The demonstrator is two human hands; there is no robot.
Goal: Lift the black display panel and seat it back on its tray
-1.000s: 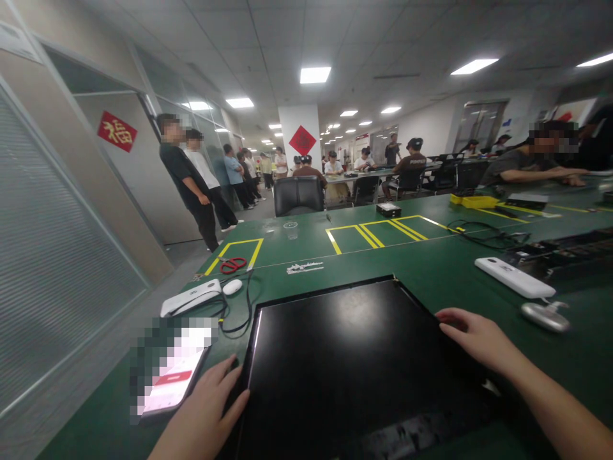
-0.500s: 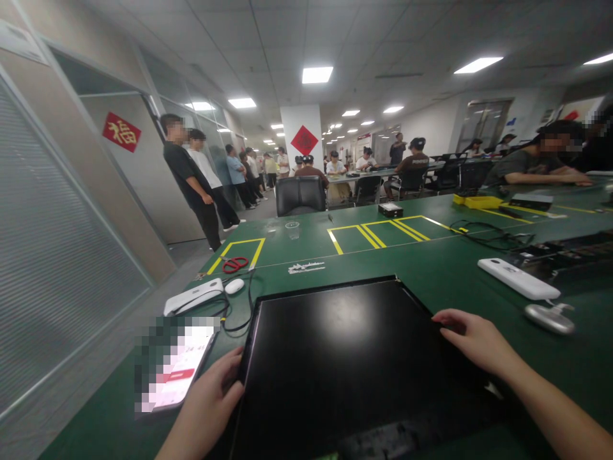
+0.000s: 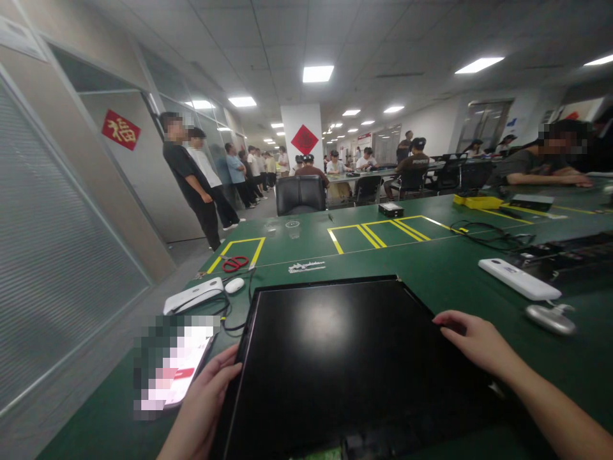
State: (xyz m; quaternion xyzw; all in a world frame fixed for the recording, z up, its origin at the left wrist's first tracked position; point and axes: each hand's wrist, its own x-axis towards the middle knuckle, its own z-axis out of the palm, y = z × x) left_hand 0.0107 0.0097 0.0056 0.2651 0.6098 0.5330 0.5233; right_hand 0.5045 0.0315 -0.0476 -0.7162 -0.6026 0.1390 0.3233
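Screen panel [image 3: 345,358] sat between left hand [image 3: 205,390] and right hand [image 3: 469,332], at the green table [image 3: 416,263].
The left hand held its left edge, thumb on the rim; the right hand's thumb and index finger touched the right edge, though their grip could not be told. Bare surface stretched beyond the far edge; a phone [image 3: 188,374], partly pixelated, crowded the left hand. The frame cut off the near edge, where a green piece [image 3: 323,455] was hard to identify.

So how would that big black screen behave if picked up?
The black screen is probably stiff, since its edges look straight. Its smooth, light-catching face could be slippery or scratch easily. Being broad, it might tilt if lifted one-handed.
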